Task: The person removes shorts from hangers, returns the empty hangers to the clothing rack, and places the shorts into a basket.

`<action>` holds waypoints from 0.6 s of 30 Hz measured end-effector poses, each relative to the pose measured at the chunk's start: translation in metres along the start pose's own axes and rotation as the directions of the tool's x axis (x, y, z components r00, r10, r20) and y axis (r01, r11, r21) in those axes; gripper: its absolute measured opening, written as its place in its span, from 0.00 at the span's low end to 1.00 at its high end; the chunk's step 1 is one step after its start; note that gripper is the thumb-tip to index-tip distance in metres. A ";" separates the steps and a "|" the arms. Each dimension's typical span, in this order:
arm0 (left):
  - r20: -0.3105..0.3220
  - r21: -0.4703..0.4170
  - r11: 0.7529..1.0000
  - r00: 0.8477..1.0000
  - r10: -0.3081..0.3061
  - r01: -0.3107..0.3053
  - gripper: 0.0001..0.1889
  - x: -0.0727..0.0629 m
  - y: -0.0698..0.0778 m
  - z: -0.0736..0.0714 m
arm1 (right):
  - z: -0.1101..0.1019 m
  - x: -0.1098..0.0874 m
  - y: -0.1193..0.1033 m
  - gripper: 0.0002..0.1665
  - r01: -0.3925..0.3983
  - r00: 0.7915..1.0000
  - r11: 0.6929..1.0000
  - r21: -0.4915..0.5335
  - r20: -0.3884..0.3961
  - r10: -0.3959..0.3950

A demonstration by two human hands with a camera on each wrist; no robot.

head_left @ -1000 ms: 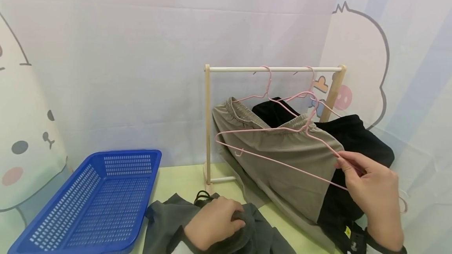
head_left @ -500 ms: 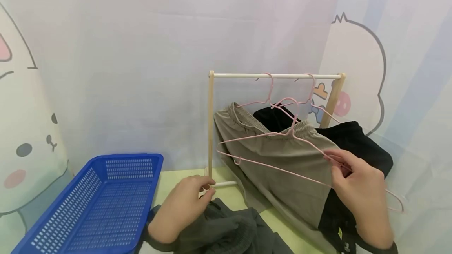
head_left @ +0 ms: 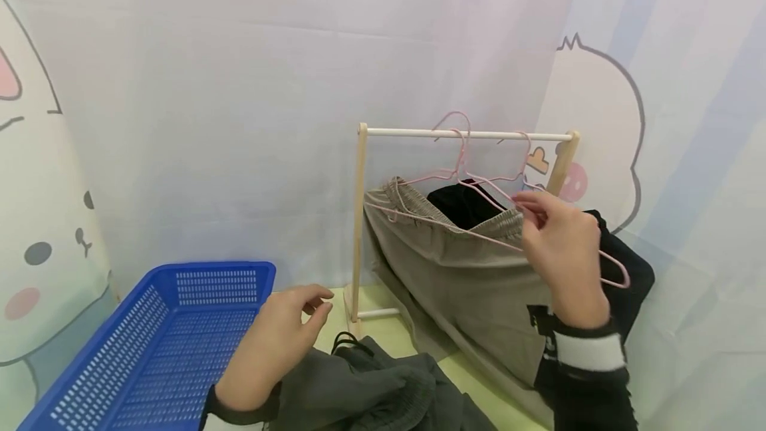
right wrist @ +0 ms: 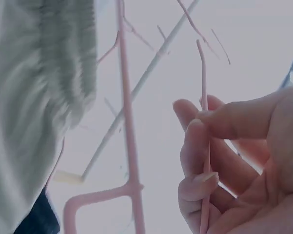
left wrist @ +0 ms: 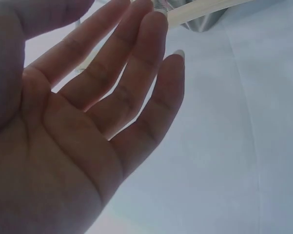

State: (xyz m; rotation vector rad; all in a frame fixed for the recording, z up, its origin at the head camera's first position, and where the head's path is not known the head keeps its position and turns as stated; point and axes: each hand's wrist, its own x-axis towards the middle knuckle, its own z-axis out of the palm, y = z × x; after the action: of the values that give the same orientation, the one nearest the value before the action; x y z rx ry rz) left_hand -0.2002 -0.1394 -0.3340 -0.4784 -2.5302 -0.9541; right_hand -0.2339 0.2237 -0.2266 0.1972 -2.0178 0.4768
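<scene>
In the head view my right hand (head_left: 562, 251) pinches one side of a bare pink wire hanger (right wrist: 204, 87) between thumb and fingers. The hanger's hook rises just above the white rail of the wooden clothes rack (head_left: 407, 132); whether it touches the rail I cannot tell. Behind it, grey-beige trousers (head_left: 455, 285) and a black garment (head_left: 631, 268) hang on pink hangers. My left hand (head_left: 281, 338) hovers with loosely bent fingers, holding nothing; its palm (left wrist: 63, 161) shows in the left wrist view. Below it lies a crumpled dark grey garment (head_left: 371, 384) with a black cord.
A blue plastic basket (head_left: 266, 285) stands to the left on the pale green table (head_left: 323, 278). Printed curtains (head_left: 209, 118) close off the back and right. The rack's left post (head_left: 360, 231) stands between the left hand and the hanging clothes.
My right hand has carried the hanger up and leftward to the rail. The left hand has let go of the dark grey garment and drawn back to the left.
</scene>
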 end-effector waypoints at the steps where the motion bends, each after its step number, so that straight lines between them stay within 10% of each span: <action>1: 0.002 -0.004 1.000 1.000 0.000 0.000 0.06 0.000 -0.001 0.000 | 0.004 0.005 -0.004 0.14 0.001 1.000 1.000 0.016 -0.003 -0.001; 10: -0.026 -0.027 0.994 0.994 -0.109 0.108 0.21 0.007 -0.013 0.011 | 0.038 0.028 -0.030 0.14 -0.024 0.999 0.997 0.074 0.048 0.021; 18: -0.167 -0.275 0.953 0.970 -0.179 0.128 0.38 0.081 -0.002 0.026 | 0.049 0.035 -0.039 0.15 -0.064 0.993 0.994 0.087 0.103 0.055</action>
State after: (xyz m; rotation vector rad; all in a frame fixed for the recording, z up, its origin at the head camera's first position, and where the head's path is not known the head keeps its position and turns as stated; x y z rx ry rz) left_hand -0.2776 -0.1087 -0.3151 -0.2501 -2.3051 -1.3375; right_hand -0.2773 0.1702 -0.2066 0.2208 -2.1066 0.6068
